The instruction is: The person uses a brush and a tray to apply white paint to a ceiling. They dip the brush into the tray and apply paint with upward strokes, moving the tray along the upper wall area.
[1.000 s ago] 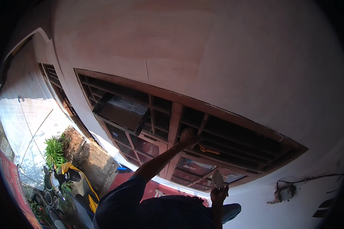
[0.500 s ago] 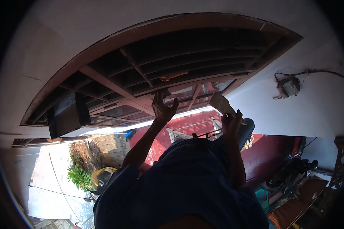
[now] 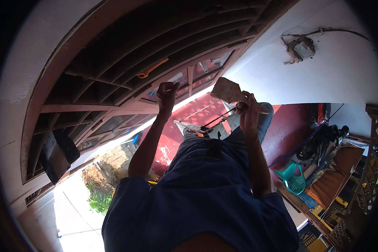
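My right hand [image 3: 249, 116] is closed round the handle of what looks like a wide, flat paintbrush [image 3: 227, 90]. The tan head points up and left, and the handle end sticks out past my fingers on the right. My left hand [image 3: 166, 100] is raised beside the brown window frame [image 3: 128, 99], with fingers curled together. Whether anything is in that hand is hidden. Above it, an orange-handled tool [image 3: 153, 67] rests on the dark slats [image 3: 126, 63] over the window panes.
A dark box-like object [image 3: 59, 156] sits against the slats at left. A lamp [image 3: 301, 49] with a cable is fixed to the white wall. Below are a ladder-like stand [image 3: 193, 127] on red floor tiles, a green plastic chair [image 3: 292, 178] and a brown cushion [image 3: 338, 178].
My left hand has left the window frame, and its spread fingers have curled in. My right hand has shifted slightly up and left with the brush. The whole view has turned and tilted.
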The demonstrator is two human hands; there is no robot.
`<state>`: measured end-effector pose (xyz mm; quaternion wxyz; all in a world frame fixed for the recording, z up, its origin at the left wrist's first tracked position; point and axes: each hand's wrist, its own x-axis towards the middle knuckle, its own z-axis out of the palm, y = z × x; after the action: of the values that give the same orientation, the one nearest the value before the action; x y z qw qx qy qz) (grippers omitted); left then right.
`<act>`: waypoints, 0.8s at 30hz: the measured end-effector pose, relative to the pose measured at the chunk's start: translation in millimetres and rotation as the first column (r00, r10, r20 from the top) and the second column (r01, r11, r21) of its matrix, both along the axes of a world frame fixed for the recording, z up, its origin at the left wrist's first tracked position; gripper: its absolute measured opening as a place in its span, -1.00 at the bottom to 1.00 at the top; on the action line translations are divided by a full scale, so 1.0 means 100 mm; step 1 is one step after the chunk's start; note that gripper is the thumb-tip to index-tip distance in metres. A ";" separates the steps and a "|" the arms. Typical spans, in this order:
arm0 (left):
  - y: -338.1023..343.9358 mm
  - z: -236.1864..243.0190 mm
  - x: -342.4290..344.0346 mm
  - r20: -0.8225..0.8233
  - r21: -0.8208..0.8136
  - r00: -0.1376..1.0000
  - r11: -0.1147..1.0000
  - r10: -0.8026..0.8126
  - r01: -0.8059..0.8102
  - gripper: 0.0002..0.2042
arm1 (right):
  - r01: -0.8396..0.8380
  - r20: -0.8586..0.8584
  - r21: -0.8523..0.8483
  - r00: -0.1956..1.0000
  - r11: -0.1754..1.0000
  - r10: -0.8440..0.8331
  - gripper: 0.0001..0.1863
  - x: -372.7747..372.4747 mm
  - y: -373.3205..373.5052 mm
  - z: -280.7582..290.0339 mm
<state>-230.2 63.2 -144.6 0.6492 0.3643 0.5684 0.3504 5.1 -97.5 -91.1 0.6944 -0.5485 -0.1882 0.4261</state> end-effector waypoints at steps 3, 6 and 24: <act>-0.06 0.22 0.12 -0.368 0.635 0.929 0.723 -0.026 0.272 -0.68 | -0.033 -0.030 -0.060 0.999 0.998 0.031 -0.66 -0.11 0.02 0.10; 0.08 0.30 0.24 -0.503 0.819 0.861 0.360 0.077 0.447 -0.70 | -0.143 0.043 0.029 0.989 0.989 0.141 -0.67 -0.20 -0.04 0.03; 0.71 0.29 0.70 -0.575 0.804 0.747 0.057 0.333 0.593 -0.53 | -0.045 -0.058 -0.126 0.998 0.991 0.038 -0.69 -0.28 0.12 -0.59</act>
<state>-160.5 134.5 -115.9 0.0110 0.8517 0.3114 0.4214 -23.3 -85.5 -150.0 0.6539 -0.5754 -0.1527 0.4669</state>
